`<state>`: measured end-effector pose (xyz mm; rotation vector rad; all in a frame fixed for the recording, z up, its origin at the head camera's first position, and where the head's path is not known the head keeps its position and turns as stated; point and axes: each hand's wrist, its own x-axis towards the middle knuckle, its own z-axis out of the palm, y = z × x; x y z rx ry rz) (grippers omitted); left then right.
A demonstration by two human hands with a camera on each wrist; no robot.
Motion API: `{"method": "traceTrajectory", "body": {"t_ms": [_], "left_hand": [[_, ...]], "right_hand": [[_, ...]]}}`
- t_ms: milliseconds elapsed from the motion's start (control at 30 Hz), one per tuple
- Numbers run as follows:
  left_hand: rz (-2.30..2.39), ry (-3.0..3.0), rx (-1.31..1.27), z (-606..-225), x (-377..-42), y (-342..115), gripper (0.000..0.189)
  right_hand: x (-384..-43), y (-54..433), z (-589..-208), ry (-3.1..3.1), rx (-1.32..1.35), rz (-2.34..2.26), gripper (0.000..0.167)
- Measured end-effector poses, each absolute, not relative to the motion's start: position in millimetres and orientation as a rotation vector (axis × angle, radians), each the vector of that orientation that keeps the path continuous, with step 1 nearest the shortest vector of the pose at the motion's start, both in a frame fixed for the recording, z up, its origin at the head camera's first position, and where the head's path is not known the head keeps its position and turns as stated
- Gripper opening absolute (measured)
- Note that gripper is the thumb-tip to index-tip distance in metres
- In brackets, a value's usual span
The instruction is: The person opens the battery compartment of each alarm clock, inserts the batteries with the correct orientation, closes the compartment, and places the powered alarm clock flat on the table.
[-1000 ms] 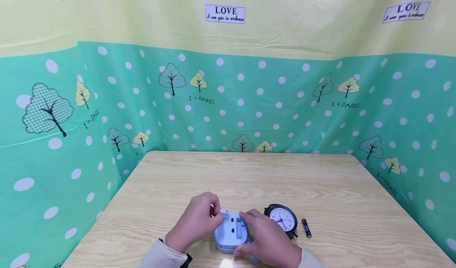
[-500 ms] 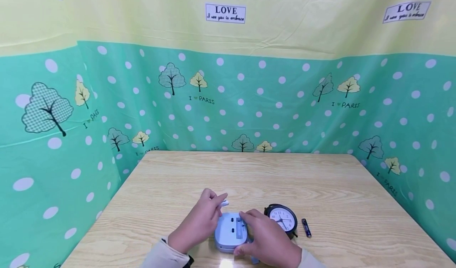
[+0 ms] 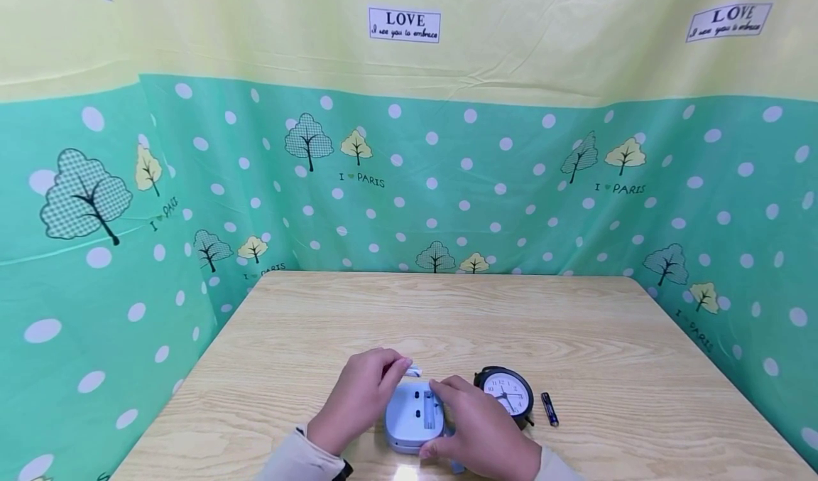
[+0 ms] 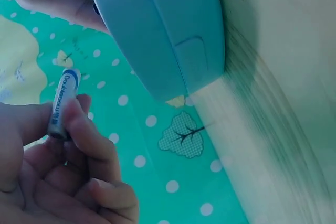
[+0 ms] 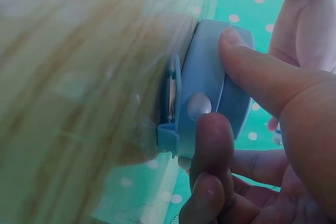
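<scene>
One white-and-blue Doublepow battery (image 3: 414, 371) is pinched between the thumb and fingertips of the left hand (image 3: 361, 398), held just beyond the far edge of the light-blue clock (image 3: 402, 425) and apart from it. That clock lies back-up on the wooden table (image 3: 332, 310); its battery bay (image 3: 429, 411) is uncovered, with no cell seen inside, so opening looks done while a filled, closed bay is not. Some light-blue plastic piece (image 3: 457, 467), perhaps the cover, shows beside the right hand (image 3: 481, 428), which grips the clock's side. Further right, a black alarm clock (image 3: 508, 394) and a dark-blue battery (image 3: 549, 409) are held by neither hand.
</scene>
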<state>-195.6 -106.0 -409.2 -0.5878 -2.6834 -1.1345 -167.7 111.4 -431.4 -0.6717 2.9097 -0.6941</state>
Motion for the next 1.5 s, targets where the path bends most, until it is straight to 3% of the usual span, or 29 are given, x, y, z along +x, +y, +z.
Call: {"method": "traceTrajectory", "body": {"t_ms": [167, 433, 767, 1000, 1300, 1500], "left_hand": [[-1.528, -2.666, -0.572, -411, -198, -105, 0.032], [-2.078, -2.584, -0.489, -413, -201, -104, 0.021], [-2.233, -2.536, -0.466, -412, -200, -103, 0.045], [-2.155, -2.530, -0.477, -410, -198, -100, 0.031], [-1.594, -2.707, -0.508, -415, -201, -97, 0.023], [-1.496, -2.730, -0.516, -419, -199, -95, 0.019]], "right_hand": [[-168, 112, -431, 2.907, -0.679, -0.697, 0.108], [-167, 112, -432, 2.904, -0.673, -0.709, 0.107], [-167, 114, -433, 2.927, -0.737, -0.700, 0.105], [-167, 114, -432, 2.919, -0.725, -0.701, 0.105], [-167, 114, -432, 2.932, -0.752, -0.698, 0.105], [-167, 114, -432, 2.913, -0.705, -0.705, 0.104]]}}
